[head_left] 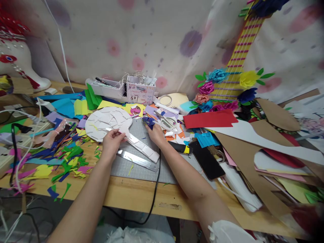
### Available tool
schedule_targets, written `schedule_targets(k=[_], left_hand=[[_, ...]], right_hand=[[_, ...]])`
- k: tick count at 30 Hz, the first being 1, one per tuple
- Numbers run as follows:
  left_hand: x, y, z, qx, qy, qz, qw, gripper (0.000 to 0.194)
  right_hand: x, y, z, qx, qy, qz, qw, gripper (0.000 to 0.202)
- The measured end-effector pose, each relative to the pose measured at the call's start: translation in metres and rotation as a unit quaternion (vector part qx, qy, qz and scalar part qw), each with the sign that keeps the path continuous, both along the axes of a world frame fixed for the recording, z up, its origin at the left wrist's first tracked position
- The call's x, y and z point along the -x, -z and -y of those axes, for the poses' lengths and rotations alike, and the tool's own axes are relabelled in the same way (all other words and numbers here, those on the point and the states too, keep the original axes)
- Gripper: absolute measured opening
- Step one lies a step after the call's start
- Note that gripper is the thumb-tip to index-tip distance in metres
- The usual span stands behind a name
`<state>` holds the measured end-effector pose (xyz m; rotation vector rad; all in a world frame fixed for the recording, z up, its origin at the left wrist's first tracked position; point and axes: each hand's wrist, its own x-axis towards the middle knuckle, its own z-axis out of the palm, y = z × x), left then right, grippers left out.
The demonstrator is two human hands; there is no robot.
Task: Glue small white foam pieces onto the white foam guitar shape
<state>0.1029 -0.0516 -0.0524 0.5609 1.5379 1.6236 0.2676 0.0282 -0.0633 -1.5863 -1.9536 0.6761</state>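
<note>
A round white paper piece with a long handle, shaped like a hand fan [106,118], lies on the grey cutting mat [167,170]; small white strips cover its surface. Over the spot where disc and handle meet, my left hand [112,141] has its fingertips pinched together; what they hold, if anything, is too small to make out. My right hand [155,133] is closed around a blue-purple glue gun [149,121], its tip pointing left. A black cord [156,189] runs down from beneath that hand over the table edge. Below the handle lies a metal ruler [138,161].
White-handled scissors [169,123] and a black-yellow tool handle [180,147] lie right of my right hand, near a black phone [208,160]. Paper scraps [68,158] cover the left side. White boxes [140,91] stand behind. Cardboard sheets [243,158] pile up at right.
</note>
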Motion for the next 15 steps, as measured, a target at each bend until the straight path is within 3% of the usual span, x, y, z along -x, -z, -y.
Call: schedule_targets(k=[6, 11, 15], left_hand=[[-0.003, 0.003, 0.007, -0.020, 0.031, 0.021, 0.999, 0.032], [-0.006, 0.003, 0.010, -0.011, 0.057, 0.036, 0.998, 0.035], [-0.018, 0.005, 0.008, 0.000, 0.055, 0.046, 0.997, 0.031]], right_hand=[[-0.017, -0.007, 0.009, -0.012, -0.029, 0.047, 0.998, 0.040], [-0.075, -0.026, 0.032, 0.028, -0.026, 0.197, 0.980, 0.027], [-0.110, -0.030, 0.049, 0.037, -0.094, 0.300, 0.949, 0.035]])
